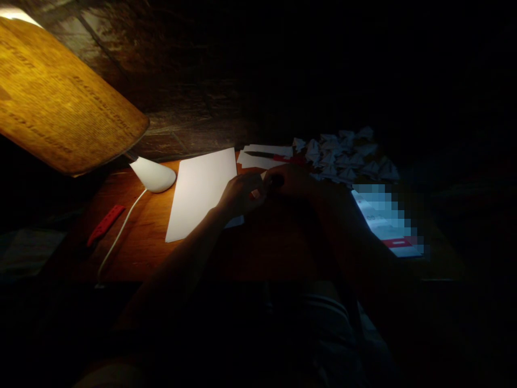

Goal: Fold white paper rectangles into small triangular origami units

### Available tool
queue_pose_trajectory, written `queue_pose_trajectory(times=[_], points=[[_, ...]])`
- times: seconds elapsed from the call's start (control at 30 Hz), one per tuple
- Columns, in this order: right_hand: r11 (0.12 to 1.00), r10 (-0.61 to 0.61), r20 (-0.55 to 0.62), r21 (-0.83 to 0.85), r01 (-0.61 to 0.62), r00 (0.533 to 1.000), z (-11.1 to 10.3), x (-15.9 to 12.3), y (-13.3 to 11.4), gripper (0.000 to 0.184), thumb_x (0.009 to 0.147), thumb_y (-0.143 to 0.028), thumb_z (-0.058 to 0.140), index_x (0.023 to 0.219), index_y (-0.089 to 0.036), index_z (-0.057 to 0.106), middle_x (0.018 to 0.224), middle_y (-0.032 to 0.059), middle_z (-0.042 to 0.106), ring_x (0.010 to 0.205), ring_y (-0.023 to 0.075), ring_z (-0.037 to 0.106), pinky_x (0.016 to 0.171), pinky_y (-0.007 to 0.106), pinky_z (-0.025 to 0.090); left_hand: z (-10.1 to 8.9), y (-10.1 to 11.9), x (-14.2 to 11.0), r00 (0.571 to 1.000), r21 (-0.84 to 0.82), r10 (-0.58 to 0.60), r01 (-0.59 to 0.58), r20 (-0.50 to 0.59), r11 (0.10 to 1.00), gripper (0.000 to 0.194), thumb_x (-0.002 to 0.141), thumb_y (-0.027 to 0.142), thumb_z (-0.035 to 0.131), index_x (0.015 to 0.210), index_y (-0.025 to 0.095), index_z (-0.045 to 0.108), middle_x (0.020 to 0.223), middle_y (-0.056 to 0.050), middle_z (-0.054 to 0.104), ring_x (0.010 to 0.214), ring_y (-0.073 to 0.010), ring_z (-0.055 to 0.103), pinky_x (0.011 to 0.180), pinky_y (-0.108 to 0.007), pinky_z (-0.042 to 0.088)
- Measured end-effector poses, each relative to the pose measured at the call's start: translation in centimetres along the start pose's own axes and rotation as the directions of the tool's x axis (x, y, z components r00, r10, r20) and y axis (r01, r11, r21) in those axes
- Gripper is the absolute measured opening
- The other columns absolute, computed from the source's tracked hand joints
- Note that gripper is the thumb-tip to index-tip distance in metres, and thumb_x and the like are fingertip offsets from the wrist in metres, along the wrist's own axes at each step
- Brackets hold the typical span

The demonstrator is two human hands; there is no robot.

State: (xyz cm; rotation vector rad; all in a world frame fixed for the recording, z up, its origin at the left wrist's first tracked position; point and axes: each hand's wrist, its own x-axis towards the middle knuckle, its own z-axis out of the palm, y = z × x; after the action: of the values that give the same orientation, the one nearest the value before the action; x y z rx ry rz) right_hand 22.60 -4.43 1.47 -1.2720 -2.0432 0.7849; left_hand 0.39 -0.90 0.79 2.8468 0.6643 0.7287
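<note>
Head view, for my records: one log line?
left hand: at pale piece; right hand: at pale piece; white paper: beside lamp base

your lampshade (pixel 68 91): amber, finely ribbed, dark lettering. lamp base (pixel 155 177) and cord (pixel 123 229): white. your tabletop (pixel 149 229): orange-brown where lit. sheet (pixel 204 194): plain white. folded papers (pixel 348 159): grey-white. knife (pixel 283 158): red handle, dark blade. your phone (pixel 377 220): pale blue, red band.
</note>
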Motion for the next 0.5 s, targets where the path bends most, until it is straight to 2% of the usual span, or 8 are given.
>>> queue_pose_trajectory(times=[0.13,0.33,0.5], points=[[1.000,-0.020,0.003,-0.016,0.020,1.000,-0.01,0.06,0.21,0.017,0.073,-0.015,0.073,0.088,-0.018,0.080,0.095,0.0070,0.080,0.091,0.0225,0.072,0.084,0.033,0.050,0.11,0.15,-0.03,0.999,-0.036,-0.029,0.030,0.014,0.999,0.008,0.085,0.026,0.068,0.082,0.020,0.072,0.090,-0.005,0.071,0.082,-0.0193,0.068,0.069,-0.032,0.054],[1.000,-0.006,0.013,-0.002,0.006,1.000,-0.02,0.13,0.39,0.016,0.072,-0.015,0.075,0.087,-0.018,0.080,0.096,0.0068,0.080,0.092,0.0226,0.072,0.085,0.034,0.051,0.33,0.12,0.08,0.998,-0.081,-0.056,0.057,0.007,0.995,0.007,0.084,0.025,0.070,0.089,0.019,0.070,0.099,-0.008,0.068,0.090,-0.0212,0.066,0.075,-0.035,0.057],[1.000,-0.001,0.016,0.012,0.001,1.000,-0.06,0.16,0.50,0.015,0.073,-0.016,0.074,0.087,-0.019,0.080,0.101,0.0074,0.078,0.093,0.0225,0.071,0.086,0.034,0.052,0.57,-0.37,0.05,0.998,-0.125,-0.057,0.054,-0.016,0.991,0.009,0.083,0.026,0.072,0.085,0.020,0.066,0.096,-0.006,0.066,0.089,-0.0205,0.065,0.075,-0.036,0.057]])
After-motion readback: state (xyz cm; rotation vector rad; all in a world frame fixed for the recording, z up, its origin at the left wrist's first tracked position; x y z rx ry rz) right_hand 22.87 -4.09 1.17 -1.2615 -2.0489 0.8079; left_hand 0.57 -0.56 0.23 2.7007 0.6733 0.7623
